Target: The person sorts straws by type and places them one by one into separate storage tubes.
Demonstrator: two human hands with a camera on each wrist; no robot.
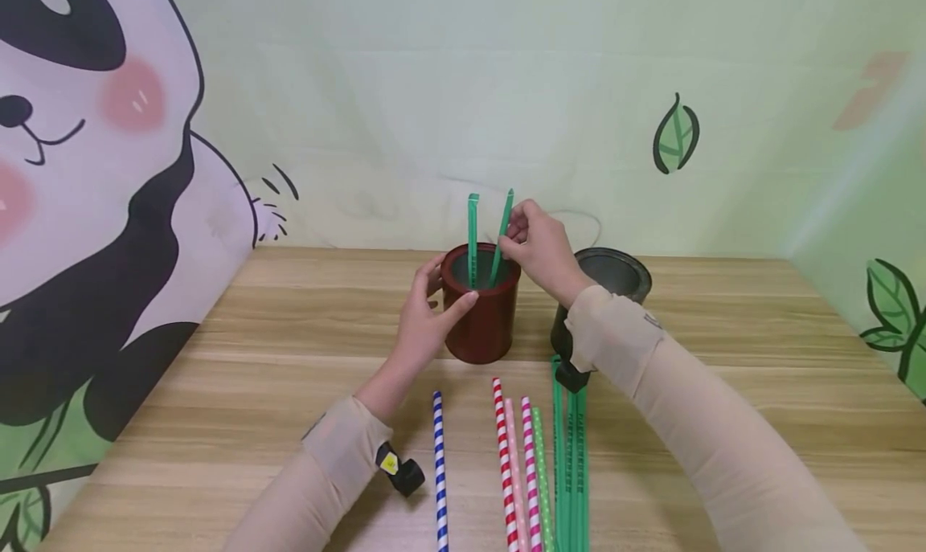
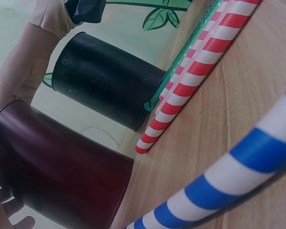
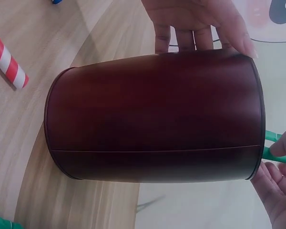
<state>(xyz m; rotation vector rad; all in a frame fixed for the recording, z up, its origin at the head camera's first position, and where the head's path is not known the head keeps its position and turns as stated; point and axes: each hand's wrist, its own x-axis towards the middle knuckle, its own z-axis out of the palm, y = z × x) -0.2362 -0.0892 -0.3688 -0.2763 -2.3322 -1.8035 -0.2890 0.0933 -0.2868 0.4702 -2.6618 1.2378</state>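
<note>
The left hand's grip (image 1: 427,312) curls wide round a dark red cup (image 1: 480,331) on the desk (image 1: 289,319). One green straw (image 1: 473,226) stands inside; a second green straw (image 1: 507,210) dips in, pinched by the right hand's nearly closed grip (image 1: 542,245), near a black cup (image 1: 616,269).

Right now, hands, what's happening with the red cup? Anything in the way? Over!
Left hand holding red cup. Right hand pinching green stick, lower end inside cup; second green stick also in there. Black cup alongside, not blocking.
</note>
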